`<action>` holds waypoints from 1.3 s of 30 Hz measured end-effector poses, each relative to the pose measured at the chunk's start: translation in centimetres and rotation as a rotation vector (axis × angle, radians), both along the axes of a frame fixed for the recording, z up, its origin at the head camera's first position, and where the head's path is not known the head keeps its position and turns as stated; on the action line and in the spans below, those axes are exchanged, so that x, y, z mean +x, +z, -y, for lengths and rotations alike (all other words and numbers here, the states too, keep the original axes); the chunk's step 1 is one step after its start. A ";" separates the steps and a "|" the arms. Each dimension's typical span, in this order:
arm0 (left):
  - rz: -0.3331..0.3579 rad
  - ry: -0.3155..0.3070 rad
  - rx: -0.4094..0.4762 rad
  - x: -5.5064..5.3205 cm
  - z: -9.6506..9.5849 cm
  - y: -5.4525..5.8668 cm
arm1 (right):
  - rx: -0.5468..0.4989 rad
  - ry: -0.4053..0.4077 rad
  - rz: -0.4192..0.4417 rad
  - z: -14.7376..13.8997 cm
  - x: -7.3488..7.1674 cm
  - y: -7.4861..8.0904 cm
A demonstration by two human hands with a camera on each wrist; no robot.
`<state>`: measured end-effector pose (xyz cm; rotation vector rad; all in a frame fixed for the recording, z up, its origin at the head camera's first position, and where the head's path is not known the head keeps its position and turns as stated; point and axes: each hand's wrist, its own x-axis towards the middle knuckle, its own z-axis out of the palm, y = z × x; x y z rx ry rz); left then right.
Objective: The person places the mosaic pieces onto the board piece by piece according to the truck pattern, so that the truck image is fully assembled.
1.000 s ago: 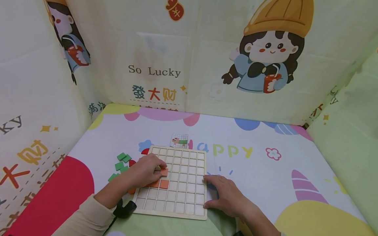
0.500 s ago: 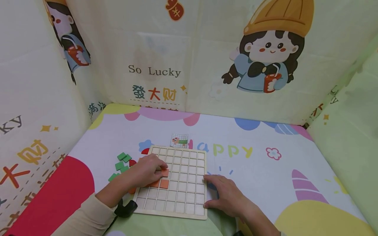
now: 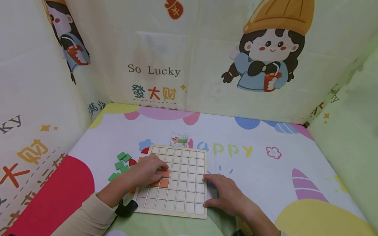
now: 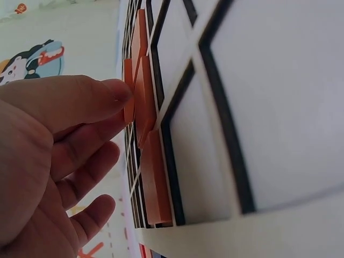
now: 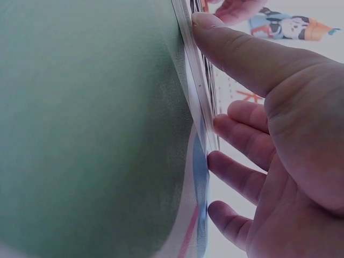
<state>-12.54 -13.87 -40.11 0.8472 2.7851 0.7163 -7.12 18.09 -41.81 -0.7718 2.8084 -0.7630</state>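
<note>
My left hand (image 3: 149,170) is over the left part of a pale wooden grid board (image 3: 189,214). Its thumb and index finger pinch an orange square tile (image 4: 128,91), while the other fingers hang loosely curled. Further orange tiles (image 4: 154,177) sit in the cells just below, the end one (image 3: 164,183) showing past the hand. The hand hides part of that row. At the board's right edge, my right hand (image 3: 225,193) rests with thumb and fingertips against the rim, fingers extended and spread.
Several green tiles (image 3: 119,165) lie loose left of the board. Red quarter-round pieces (image 3: 132,162) are near its left edge. A small card with a gridded picture (image 3: 179,140) lies beyond the board's far edge. Printed cloth walls (image 3: 206,98) enclose the table at the back and sides.
My left hand and the pinched orange tile have shifted very slightly to the right and nearer. The right hand has stayed at the board's edge.
</note>
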 end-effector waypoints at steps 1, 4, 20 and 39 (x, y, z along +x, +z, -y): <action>-0.001 -0.006 0.000 0.0 0.0 0.0 | -0.001 0.000 -0.001 0.0 0.0 0.0; 0.002 -0.016 0.001 0.0 0.0 0.0 | -0.004 0.000 -0.005 0.0 0.0 -0.1; 0.007 0.014 -0.022 0.0 -0.1 -0.2 | -0.005 -0.002 -0.006 -0.1 0.0 -0.3; 0.027 0.044 -0.030 -0.2 -0.2 -0.5 | -0.009 -0.010 0.017 0.0 -0.1 -0.3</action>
